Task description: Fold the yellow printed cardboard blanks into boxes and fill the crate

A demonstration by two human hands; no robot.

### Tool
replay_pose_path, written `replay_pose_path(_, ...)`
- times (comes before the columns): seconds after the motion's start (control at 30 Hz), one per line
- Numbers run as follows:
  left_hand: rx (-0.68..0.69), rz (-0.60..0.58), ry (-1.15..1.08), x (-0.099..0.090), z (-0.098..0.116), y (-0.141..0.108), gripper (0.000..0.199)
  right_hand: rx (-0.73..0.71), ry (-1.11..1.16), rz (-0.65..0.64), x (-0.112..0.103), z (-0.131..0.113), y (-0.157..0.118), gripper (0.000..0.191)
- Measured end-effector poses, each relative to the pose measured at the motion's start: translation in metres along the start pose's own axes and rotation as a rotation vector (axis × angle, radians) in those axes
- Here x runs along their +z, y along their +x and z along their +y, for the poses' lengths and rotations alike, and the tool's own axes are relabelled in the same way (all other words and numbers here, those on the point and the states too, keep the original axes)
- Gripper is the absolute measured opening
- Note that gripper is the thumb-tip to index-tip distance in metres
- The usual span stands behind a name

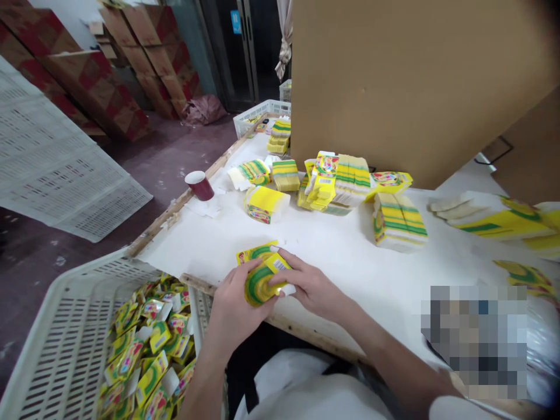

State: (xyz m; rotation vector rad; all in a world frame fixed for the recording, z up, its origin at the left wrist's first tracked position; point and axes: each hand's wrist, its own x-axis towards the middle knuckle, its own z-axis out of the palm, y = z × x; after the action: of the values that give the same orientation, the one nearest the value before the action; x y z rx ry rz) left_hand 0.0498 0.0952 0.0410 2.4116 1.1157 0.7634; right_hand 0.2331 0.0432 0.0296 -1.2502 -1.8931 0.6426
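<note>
A: Bent over a white worktop (219, 236), you bring both hands to a small yellow-and-green carton (261, 284). Where is it exactly?

B: Between your hands, over the worktop's near edge, a barcode panel facing up. A second printed panel (250, 254) shows just beyond it; whether the two are joined, one cannot tell.

A: And your fingers?

B: Clamped on the carton from both sides. Your left hand (236, 303) grips it along one side; your right hand (312, 286) pinches the other, a fingertip reaching toward its far corner.

A: What surrounds you?

B: Farther in on the worktop, bundles of flat cartons (400, 223) lie in yellow, green and white, and a dark red cup (201, 185) stands near the left edge. Below your left arm, a white plastic crate (65, 344) holds a loose heap of printed boxes (160, 335). A large brown cardboard panel (385, 87) rises behind the bundles, and stacked shipping boxes (96, 81) stand across the floor.
</note>
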Motion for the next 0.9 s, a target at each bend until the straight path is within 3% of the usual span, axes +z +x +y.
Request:
replay_pose_path(0.13,0.044,0.017,0.041,-0.003,0.003,0.002,0.054,-0.015,-0.038,-0.052,-0.007,-0.003,0.004,0.042)
replay_pose_path(0.3,0.024,0.055,0.072,-0.001,0.004,0.000,0.060,0.078,-0.107,-0.018,0.009,-0.006,0.005,0.051)
replay_pose_path(0.53,-0.026,-0.030,0.002,-0.006,0.001,-0.002,0.061,-0.044,-0.055,-0.083,-0.005,-0.002,0.005,0.036)
replay_pose_path(0.73,-0.019,0.028,0.037,0.000,0.008,-0.003,0.062,0.067,0.073,0.163,0.023,-0.006,0.003,0.058)
replay_pose_path(0.8,-0.042,0.027,0.045,-0.006,0.002,-0.007,0.062,0.069,0.107,0.161,0.032,-0.009,0.004,0.074)
replay_pose_path(0.9,-0.171,0.072,0.089,-0.030,-0.021,-0.017,0.057,0.083,0.122,0.114,0.028,-0.006,0.007,0.087)
